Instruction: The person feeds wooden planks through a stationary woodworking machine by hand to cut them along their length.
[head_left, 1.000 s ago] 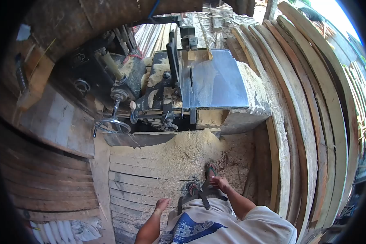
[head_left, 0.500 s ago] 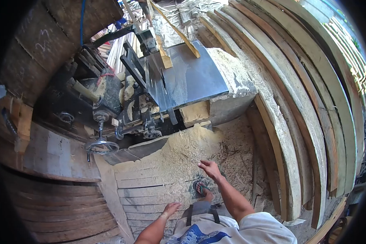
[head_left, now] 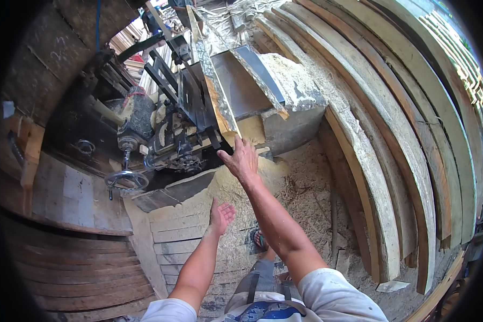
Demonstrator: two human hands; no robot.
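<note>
A long board lies lengthwise on the metal saw table, its near end jutting past the table's front edge. At that end is my right hand, fingers spread; whether the fingertips touch the wood cannot be made out. A thinner strip with bark rests on the table to the right of the board, its end over the front edge. My left hand hangs in the air lower down, palm up, fingers apart and holding nothing.
Left of the table stands the machine with a handwheel. Long curved planks are stacked on the right. Sawdust covers the slatted floor. A person is partly visible beyond the table. Dark boards lie lower left.
The board and the strip have come toward me across the table. My right hand has reached forward to the board's end, and my left hand has risen and turned palm up.
</note>
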